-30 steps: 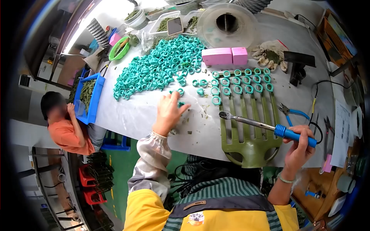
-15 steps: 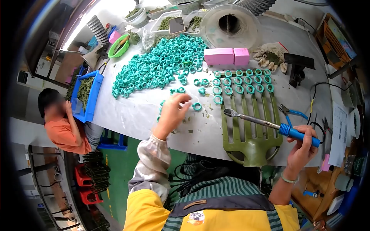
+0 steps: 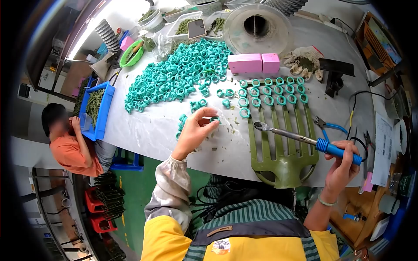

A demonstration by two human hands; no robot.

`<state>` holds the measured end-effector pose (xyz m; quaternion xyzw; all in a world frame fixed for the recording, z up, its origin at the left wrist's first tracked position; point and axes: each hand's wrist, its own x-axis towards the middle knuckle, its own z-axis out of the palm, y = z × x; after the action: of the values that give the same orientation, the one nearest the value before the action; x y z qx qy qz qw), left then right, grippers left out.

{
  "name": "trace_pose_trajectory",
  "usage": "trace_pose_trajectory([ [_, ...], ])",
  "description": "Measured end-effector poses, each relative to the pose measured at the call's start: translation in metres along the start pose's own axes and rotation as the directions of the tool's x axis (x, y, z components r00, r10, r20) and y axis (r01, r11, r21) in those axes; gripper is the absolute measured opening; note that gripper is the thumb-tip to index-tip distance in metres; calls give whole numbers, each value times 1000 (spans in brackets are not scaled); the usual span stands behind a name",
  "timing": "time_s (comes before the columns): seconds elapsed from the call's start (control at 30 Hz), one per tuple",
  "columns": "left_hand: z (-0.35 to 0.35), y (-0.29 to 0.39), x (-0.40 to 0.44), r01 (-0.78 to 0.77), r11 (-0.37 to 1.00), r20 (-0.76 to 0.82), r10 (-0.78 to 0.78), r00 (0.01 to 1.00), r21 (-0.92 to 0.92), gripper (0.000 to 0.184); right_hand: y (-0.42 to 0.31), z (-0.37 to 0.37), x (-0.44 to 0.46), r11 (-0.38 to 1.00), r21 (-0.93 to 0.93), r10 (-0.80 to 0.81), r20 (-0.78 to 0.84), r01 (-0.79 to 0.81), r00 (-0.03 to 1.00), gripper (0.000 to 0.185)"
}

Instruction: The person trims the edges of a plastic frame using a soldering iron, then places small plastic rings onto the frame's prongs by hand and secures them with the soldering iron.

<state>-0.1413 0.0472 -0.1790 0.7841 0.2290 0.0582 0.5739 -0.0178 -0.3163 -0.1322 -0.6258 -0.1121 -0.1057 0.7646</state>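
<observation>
My left hand (image 3: 196, 132) pinches one teal ring (image 3: 215, 119) between thumb and fingertips, just over the grey table. In my right hand (image 3: 342, 172) is a soldering iron (image 3: 300, 138) with a blue handle and a broad metal tip, pointing left above an olive-green tined plastic piece (image 3: 285, 169). Several teal rings (image 3: 267, 90) sit in rows across the far ends of its tines. A large heap of teal rings (image 3: 174, 78) spreads over the table beyond my left hand, with a few loose ones (image 3: 226, 103) close to the fingers.
Pink blocks (image 3: 244, 64) lie behind the tined piece, near a soiled glove (image 3: 305, 61) and a black stand (image 3: 336, 76). Blue-handled pliers (image 3: 333, 126) and cords are on the right. A person in an orange top (image 3: 74, 152) sits at left by a blue bin (image 3: 106, 104).
My left hand has closed its fingers on a ring that lay on the table by them. The right hand and soldering iron have hardly moved.
</observation>
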Motion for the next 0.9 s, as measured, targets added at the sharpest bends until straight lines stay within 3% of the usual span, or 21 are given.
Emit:
trace_pose_trajectory([
  [0.13,13,28,-4,-89,996,84,91,992,-27,32,-1,-2,2,1000,-16,-3,-11,2,1000,25],
  [0.23,42,51,-1,-282,959,90,282,955,-16,28,1,-5,3,1000,-24,-11,-13,10,1000,25],
  [0.27,51,48,4,-369,927,108,361,926,65,30,5,-6,3,1000,-29,-12,-14,12,1000,25],
  [0.3,58,51,9,-513,807,123,500,857,293,32,8,-7,3,999,-33,-13,-14,13,1000,25],
  [0.37,74,47,20,-604,695,131,608,783,389,33,14,-7,3,1000,-22,-9,-4,9,1000,24],
  [0.57,94,34,36,-613,649,173,610,773,451,33,30,0,0,999,44,23,2,-23,1000,24],
  [0.9,93,42,37,-636,625,223,612,759,453,34,11,-18,8,999,3,-35,36,35,999,22],
])
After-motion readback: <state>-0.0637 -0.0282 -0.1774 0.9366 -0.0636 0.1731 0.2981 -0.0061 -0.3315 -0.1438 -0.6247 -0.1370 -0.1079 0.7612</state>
